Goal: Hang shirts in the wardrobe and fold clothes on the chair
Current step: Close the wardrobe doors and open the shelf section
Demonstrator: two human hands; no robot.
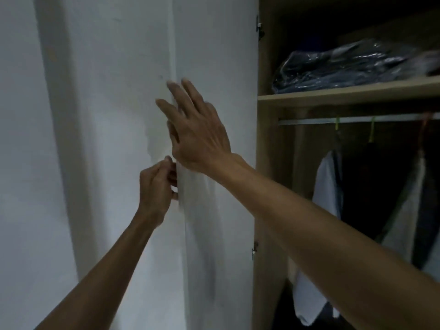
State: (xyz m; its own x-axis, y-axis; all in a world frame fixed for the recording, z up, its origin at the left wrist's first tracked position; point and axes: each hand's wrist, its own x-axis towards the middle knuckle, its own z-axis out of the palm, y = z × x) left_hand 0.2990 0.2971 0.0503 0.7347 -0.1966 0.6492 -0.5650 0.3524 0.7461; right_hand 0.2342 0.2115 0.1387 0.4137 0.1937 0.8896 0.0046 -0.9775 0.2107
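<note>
The white wardrobe door (221,55) stands swung open against the white wall (107,91). My left hand (157,184) pinches the door's free edge at mid height. Just above it, my right hand (195,132) lies flat on the door's face with fingers spread. Inside the open wardrobe (269,163) a metal rail (352,119) carries hangers with a white shirt (327,186) and dark garments (371,186) hanging from them. No chair shows in this view.
A wooden shelf (345,92) above the rail holds dark clothing in a clear plastic bag (345,67). Two door hinges (259,26) sit on the wardrobe's left side panel. The wall fills the left half of the view.
</note>
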